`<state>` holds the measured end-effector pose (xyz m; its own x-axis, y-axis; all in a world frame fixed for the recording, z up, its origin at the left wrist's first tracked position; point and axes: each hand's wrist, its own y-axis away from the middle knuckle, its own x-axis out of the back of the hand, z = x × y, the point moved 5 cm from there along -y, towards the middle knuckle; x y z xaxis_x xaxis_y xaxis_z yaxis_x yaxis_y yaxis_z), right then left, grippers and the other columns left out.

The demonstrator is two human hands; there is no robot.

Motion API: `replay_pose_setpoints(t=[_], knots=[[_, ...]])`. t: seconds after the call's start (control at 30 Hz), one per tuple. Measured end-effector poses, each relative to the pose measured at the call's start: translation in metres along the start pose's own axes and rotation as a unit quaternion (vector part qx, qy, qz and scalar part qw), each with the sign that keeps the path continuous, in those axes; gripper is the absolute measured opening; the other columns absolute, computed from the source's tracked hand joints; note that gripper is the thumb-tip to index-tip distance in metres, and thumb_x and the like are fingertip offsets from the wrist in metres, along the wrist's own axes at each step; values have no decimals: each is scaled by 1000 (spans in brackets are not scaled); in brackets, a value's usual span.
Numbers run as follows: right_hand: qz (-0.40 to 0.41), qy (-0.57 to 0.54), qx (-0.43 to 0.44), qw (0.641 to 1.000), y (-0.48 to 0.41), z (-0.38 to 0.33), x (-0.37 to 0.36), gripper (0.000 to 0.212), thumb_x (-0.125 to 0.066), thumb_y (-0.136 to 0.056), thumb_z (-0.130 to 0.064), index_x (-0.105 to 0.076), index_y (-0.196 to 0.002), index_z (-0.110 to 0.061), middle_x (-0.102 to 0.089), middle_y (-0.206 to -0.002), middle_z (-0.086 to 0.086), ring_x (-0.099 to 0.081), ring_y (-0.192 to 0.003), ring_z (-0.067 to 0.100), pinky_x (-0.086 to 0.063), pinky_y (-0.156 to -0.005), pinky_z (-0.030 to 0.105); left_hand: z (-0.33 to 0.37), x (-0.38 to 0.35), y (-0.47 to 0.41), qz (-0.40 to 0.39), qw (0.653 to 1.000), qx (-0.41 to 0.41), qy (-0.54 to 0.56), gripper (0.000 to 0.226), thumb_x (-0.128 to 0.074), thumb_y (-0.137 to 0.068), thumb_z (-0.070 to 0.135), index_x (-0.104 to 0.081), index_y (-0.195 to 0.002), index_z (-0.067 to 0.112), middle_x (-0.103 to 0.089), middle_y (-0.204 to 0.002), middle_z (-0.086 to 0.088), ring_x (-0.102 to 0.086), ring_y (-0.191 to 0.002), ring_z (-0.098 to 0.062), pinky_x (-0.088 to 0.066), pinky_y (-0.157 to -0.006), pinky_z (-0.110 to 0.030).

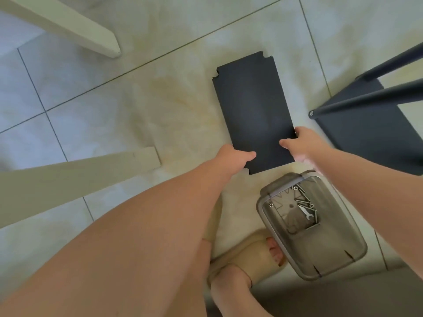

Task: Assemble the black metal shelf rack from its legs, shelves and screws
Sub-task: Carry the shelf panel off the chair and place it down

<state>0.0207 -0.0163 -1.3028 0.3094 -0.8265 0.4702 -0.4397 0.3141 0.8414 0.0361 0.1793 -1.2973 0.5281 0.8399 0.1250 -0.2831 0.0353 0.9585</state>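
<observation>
Looking down from the head view, the person has both hands on a loose black shelf [254, 106], a flat, matte metal rectangle with small notches cut into its corners, stretched lengthwise away from them over the glossy pale floor tiles [160, 92]. The left hand [235, 156] takes the shelf's near left corner, thumb laid flat on the top face and a fingertip showing beneath the edge. The right hand [302, 145] pinches the near right edge the same way, thumb on top and the other fingers curled round the rim. I cannot tell whether the far end of the shelf touches the tiles. Just right of the shelf stands the partly built rack [375, 138]: another dark sheet-metal shelf with two slim black legs [370, 100] slanting up from it, and a bright screw head [310, 114] at the corner nearest the shelf. On the near side of the shelf, below the right hand, sits a grey, cloudy plastic tub [338, 255] with rounded corners; loose silvery screws [303, 197] and a small flat spanner [306, 213] lie in its bottom. Nearer still, a foot in a soft cream slipper [256, 255] presses against the tub's side. Well to the left of the shelf, two square-cut, cream-painted wooden furniture legs [73, 179] stand on the tiles, one far, one near.
</observation>
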Motion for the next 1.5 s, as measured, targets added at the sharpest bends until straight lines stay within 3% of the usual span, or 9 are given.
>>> replay_pose_setpoints(t=[0.1,0.13,0.2,0.23,0.3,0.53,0.77,1.37,1.5], knots=[[9,13,2,1000,28,-2,7,45,-55,-99,-25,-46,-138,-4,-54,-138,20,-54,-121,38,-43,-88,38,4,7,32,8,999,-19,-25,54,-65,-96,26,-46,-145,14,-59,-111,12,-54,-78,7,-37,-52,-3],[10,13,5,1000,42,-4,10,49,-53,-100,-25,-42,-142,-4,-53,-141,19,-53,-125,38,-41,-85,37,6,9,47,10,999,-23,-35,59,-64,-96,28,-41,-149,15,-58,-115,12,-52,-76,6,-38,-54,-3],[10,15,11,1000,74,-11,14,52,-50,-100,-25,-37,-149,-11,-53,-142,16,-55,-123,36,-40,-73,32,5,12,79,11,999,-18,-50,73,-63,-96,35,-26,-157,18,-43,-151,5,-57,-117,-10,-47,-91,-19],[6,20,15,1000,92,-14,16,55,-50,-101,-26,-34,-152,-14,-52,-144,15,-55,-122,36,-44,-74,32,5,14,98,14,998,-19,-65,79,-62,-95,38,-19,-159,19,-31,-161,1,-44,-137,-20,-41,-107,-32],[-1,49,23,999,130,-23,23,58,-50,-101,-27,-29,-155,-15,-47,-150,13,-51,-128,35,-48,-96,41,8,19,138,24,993,-44,-104,80,-59,-96,43,-16,-159,18,-22,-165,-1,-28,-148,-23,-29,-117,-37],[29,228,102,968,285,-70,73,63,-41,-103,-32,-17,-160,-20,-30,-161,0,-30,-146,25,-30,-116,55,35,59,300,86,971,-104,-196,78,-50,-95,55,-20,-158,21,-23,-164,1,-36,-144,-24,-28,-119,-46],[61,250,169,951,444,-110,149,68,-43,-104,-39,-9,-161,-24,-13,-169,0,-10,-155,25,-16,-122,56,89,98,478,125,943,-218,-218,71,-48,-99,49,-19,-159,23,-17,-166,1,-13,-153,-20,-18,-123,-47],[168,287,395,857,708,-296,264,68,-41,-103,-49,-13,-162,-28,-9,-169,-5,-2,-157,22,-4,-124,50,177,213,787,264,786,-502,-248,69,-46,-99,54,-22,-158,27,-14,-167,3,-1,-154,-15,-5,-125,-43],[177,291,450,826,746,-352,259,68,-36,-100,-54,-15,-161,-30,-13,-169,-7,-5,-157,21,-5,-124,49,164,252,824,258,780,-541,-179,65,-49,-101,47,-25,-157,26,-14,-167,4,3,-153,-11,-3,-125,-46]])
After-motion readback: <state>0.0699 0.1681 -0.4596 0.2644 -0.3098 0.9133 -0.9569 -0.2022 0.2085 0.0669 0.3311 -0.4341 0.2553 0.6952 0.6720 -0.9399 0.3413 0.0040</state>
